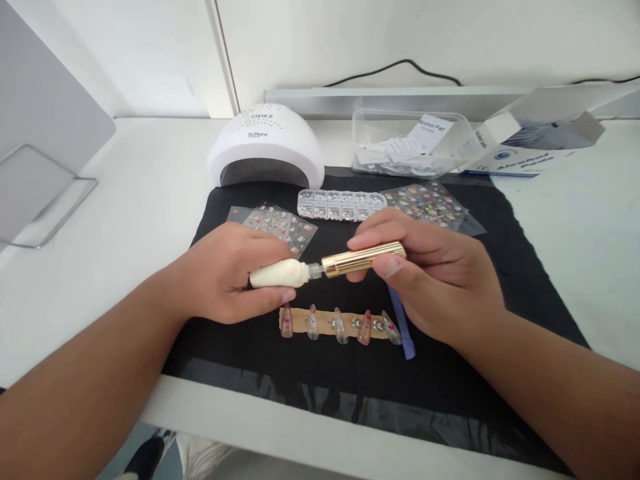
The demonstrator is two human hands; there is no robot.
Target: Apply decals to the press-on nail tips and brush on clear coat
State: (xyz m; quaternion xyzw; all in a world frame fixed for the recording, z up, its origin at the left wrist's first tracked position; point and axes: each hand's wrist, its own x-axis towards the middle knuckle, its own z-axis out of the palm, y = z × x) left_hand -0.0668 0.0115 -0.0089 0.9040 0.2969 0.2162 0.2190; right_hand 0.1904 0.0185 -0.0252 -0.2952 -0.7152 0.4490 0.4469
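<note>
Cream bottle: above the middle of the black mat (pixel 450 390), between the two hands; the cream bottle (pixel 277 274) has its body to the left and its clear neck (pixel 315 271) pointing right.
Gold cap: the ribbed gold cap (pixel 357 259) lies right of the neck, open end facing left.
Long axis: bottle and cap nearly in one line, left to right, right end tipped slightly far. Neck meets the cap's mouth; cannot tell if threads are engaged.
Left hand: the left hand (pixel 230 270) grips the bottle body, thumb on the near side, fingers over the far side.
Right hand: the right hand (pixel 445 277) pinches the cap, thumb near, fingers far and under.
Nearer hand: neither clearly; the joint sits about midway between both sets of fingertips.
Nail tips: five decorated nail tips (pixel 341 327) in a row on a tan strip (pixel 300 321), near side of the bottle.
Violet stick: the violet stick (pixel 409 345) lies at the strip's right end, partly behind the right hand.
Far side: white lamp (pixel 273 137) left, rhinestone case (pixel 343 207) centre, sticker sheets (pixel 425 203) right of it.
</note>
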